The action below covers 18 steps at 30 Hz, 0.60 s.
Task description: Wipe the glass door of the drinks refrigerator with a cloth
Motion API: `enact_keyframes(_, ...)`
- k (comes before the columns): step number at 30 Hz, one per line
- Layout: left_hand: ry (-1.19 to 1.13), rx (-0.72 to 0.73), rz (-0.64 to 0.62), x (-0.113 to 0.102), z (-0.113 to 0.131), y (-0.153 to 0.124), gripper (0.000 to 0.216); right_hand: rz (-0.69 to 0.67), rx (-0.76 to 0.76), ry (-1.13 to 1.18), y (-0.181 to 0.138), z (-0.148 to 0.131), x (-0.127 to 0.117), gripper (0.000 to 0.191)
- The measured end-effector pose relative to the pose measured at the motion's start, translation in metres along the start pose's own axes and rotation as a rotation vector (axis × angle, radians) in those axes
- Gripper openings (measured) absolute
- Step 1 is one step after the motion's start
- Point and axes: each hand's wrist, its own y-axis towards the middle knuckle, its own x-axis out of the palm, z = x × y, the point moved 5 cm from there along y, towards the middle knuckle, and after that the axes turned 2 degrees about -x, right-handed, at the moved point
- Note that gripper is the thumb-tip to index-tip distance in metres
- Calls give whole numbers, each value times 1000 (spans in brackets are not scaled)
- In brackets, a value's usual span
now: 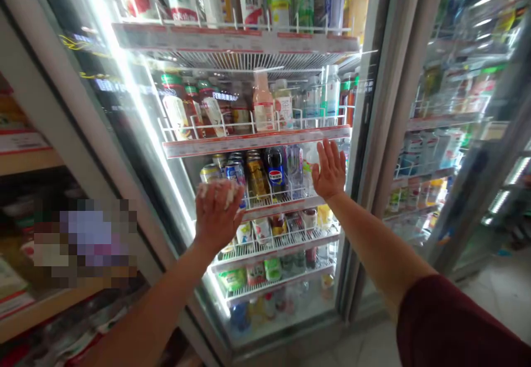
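Both my hands reach out to the glass door (286,322) of a lit drinks fridge. My left hand (215,217) is at the lower left of the pane, its fingers bent over a crumpled whitish cloth or tissue (233,192). Most of that wad is covered by the fingers. My right hand (331,172) is higher and farther right, palm toward the glass with the fingers stretched out and nothing in it. It appears to rest flat on the pane. Behind the door between the hands stand a dark cola bottle (275,170) and gold cans (256,173).
Several wire shelves (249,144) hold bottles, cans and cups behind the glass. The door's metal frame (379,151) runs down the right, with another stocked fridge (435,151) beyond it. Wooden shelves (29,165) with goods stand at the left, partly blurred out.
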Motion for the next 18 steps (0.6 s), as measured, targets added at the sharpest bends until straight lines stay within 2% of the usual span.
enact_keyframes(2,-29,130,-21,6,9,-11,72,6,-5,4,0,0,0,67)
enact_keyframes(3,-39,138,-20,5,5,-9,70,9,-9,3,-1,0,0,67)
enact_keyframes(5,-27,24,-10,-4,-18,13,69,11,-12,-3,-1,1,0,67)
enact_keyframes(7,12,-165,29,-17,-46,43,71,13,-14,-15,-1,2,-1,67)
enact_keyframes(9,15,-282,41,-24,-58,60,72,11,-17,-17,-1,3,-1,67)
enact_keyframes(10,13,-312,41,-24,-56,59,73,7,-19,-14,-1,3,-1,67)
enact_keyframes(13,-6,-226,-3,-11,-23,22,77,-4,-20,-3,-2,4,0,68)
enact_keyframes(15,-28,-4,-64,2,5,-12,79,7,-21,-4,-2,4,0,68)
enact_keyframes(17,-20,54,-75,6,10,-30,75,18,-26,-4,-2,3,-1,67)
enact_keyframes(18,-13,24,-70,4,2,-28,71,20,-27,-5,-2,3,-1,67)
